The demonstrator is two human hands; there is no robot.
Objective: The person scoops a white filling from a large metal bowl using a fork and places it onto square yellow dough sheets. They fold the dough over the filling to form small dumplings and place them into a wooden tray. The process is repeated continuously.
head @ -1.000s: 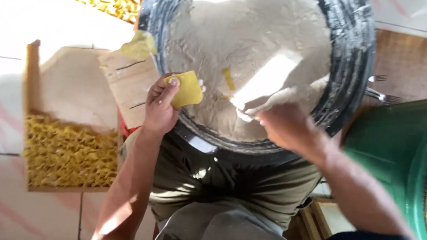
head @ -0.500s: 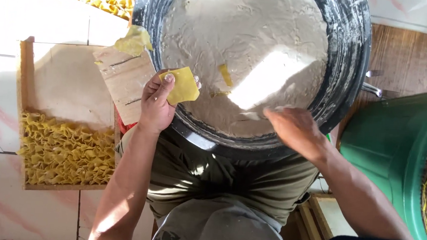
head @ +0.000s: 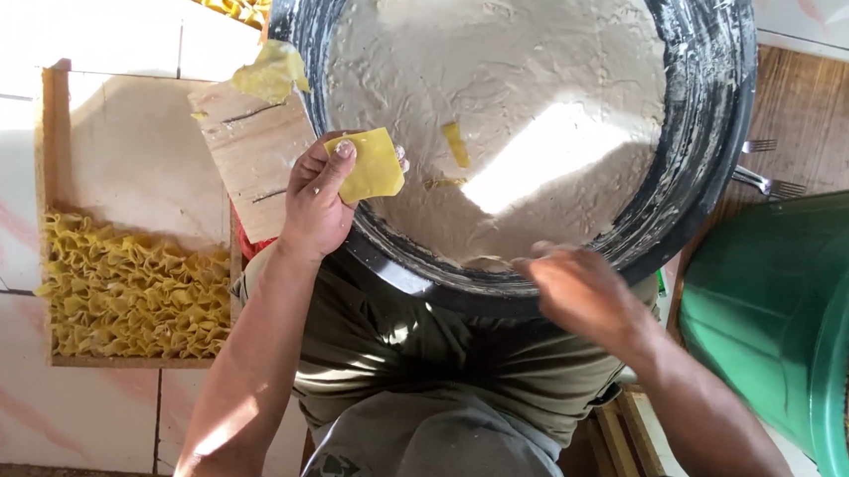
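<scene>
Now, left hand (head: 316, 201) pinching thin yellow square (head: 374, 164)

My left hand (head: 316, 201) pinches a thin yellow square dough wrapper (head: 375, 165) flat over the near left rim of the wide dark basin (head: 712, 119), whose pale filling paste (head: 514, 95) is spread smooth across it

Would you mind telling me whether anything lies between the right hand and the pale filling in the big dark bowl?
Nothing visible does. The right hand sits at the near rim of the bowl, right at the filling's edge. The left hand holds a yellow wrapper off to the side.
</scene>
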